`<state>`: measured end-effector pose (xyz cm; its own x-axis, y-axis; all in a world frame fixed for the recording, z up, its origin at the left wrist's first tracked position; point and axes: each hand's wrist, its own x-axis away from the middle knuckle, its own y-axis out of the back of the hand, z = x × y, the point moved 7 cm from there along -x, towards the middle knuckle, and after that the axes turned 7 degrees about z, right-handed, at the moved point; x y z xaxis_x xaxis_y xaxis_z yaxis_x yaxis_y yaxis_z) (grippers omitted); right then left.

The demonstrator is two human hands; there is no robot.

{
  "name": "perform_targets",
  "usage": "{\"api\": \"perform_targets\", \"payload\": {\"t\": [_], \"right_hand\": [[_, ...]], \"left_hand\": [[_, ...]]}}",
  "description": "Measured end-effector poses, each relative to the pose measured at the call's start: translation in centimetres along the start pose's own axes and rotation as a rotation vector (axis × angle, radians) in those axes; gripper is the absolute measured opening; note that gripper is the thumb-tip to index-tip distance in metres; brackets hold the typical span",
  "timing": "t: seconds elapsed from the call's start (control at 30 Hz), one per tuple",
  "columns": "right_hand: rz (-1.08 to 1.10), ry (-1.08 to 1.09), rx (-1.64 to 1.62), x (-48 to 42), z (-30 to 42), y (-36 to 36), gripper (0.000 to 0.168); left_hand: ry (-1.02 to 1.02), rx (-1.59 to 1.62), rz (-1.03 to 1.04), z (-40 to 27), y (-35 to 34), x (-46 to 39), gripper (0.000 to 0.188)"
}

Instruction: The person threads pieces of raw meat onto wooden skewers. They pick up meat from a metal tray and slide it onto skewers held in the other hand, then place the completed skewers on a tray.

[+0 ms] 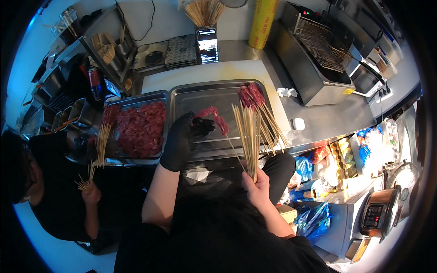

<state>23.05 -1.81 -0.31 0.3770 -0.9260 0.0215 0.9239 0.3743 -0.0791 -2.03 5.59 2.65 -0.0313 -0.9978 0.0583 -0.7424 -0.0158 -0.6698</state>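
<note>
My left hand (181,140), in a black glove, grips a strip of raw red meat (222,125) above the metal tray (205,97). One thin bamboo skewer (234,147) runs from that meat down to my bare right hand (257,187). The same right hand clasps a thick bundle of bare bamboo skewers (248,140), fanned upward over the tray's right side. Behind the bundle, skewers loaded with meat (251,95) lie at the tray's right end, their sticks crossing its near edge. Parts of the left fingers blend into dark glove folds.
Left stands a second tray heaped with cut raw meat (141,129), with loaded skewers (108,117) on its left side. A co-worker's hand (91,194) there holds skewers. Around the white cutting board (205,72) are a phone (207,46), a deep fryer (314,68) and a white case (298,124).
</note>
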Motion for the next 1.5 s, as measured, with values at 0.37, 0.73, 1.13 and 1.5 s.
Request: {"api": "perform_targets", "payload": {"t": [0.37,0.73,1.13,1.5], "right_hand": [[0.004,-0.061,0.089,-0.3,1.7,0.2,0.034],[0.095,-0.092,0.11,-0.7,2.1,-1.1,0.031],[0.104,-0.035,0.153,-1.2,1.5,-0.9,0.033],[0.098,0.04,0.274,-1.2,2.4,-0.7,0.032]], "left_hand": [[0.084,0.065,0.148,1.6,-2.2,-0.4,0.036],[-0.172,0.071,0.042,-1.5,-0.6,-0.8,0.036],[-0.18,-0.103,-0.014,-2.6,-0.6,-0.2,0.033],[-0.161,-0.357,-0.05,-3.9,-1.9,0.7,0.025]]}}
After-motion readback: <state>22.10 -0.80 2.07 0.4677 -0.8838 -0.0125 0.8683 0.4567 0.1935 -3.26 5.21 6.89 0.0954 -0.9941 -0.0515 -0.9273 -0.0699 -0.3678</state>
